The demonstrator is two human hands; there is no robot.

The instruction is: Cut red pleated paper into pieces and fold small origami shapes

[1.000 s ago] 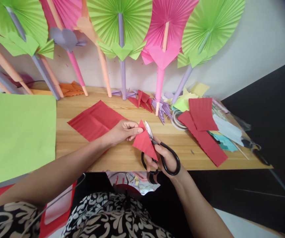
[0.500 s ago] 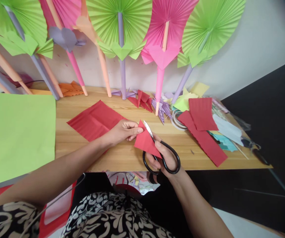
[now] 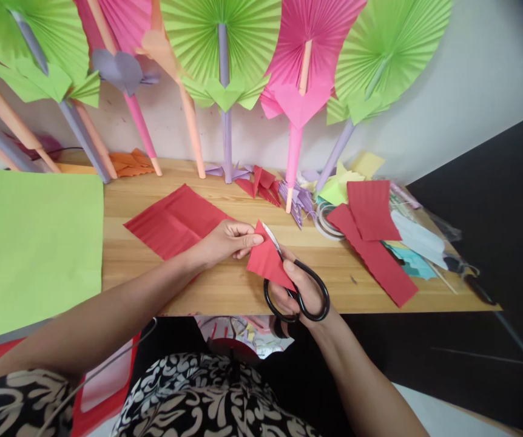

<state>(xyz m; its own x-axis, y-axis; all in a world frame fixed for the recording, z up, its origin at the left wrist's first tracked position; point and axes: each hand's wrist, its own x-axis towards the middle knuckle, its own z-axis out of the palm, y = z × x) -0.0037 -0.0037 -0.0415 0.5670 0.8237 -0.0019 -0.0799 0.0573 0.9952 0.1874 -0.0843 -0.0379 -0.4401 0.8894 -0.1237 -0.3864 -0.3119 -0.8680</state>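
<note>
Just behind the front edge of the worktop, the left hand pinches red paper; the right hand curls its fingers round black-handled scissors.

1. Through the head feed I log a patterned top: black ground, densely covered in cream and off-white leaf scrolls with curling, rounded ends.
2. Left sleeve: same print; I read the scrolls as larger here. It ends high on the arm.
3. Left forearm and right forearm: bare as far as I see them.
4. Left hand and right hand: both bare; I note a short thumbnail on the left.
5. Thin pale cable crosses before the left sleeve; I cannot tell where it attaches.
6. Black area beside the top: garment or shadow, unclear to me.
</note>
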